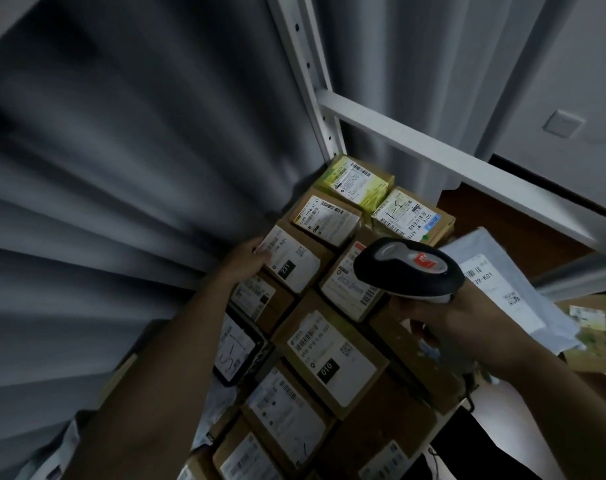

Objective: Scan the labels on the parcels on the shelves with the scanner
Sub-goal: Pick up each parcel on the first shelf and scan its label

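I see the grey curtain [121, 168] behind the white shelf frame [433, 150], its shelf packed with brown parcels [332, 355]; my right hand [443, 313] grips the scanner [407, 268] above them, my left hand [247, 259] touches the "231" parcel [294, 265] at the shelf's curtain edge

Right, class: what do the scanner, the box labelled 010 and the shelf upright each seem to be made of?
Scanner: looks like moulded plastic, black and grey with a soft sheen and rounded seams.
Box labelled 010: seems brown cardboard, matt, with folded edges and a white paper label.
Shelf upright: probably painted metal, pale grey, thin and straight with punched holes.
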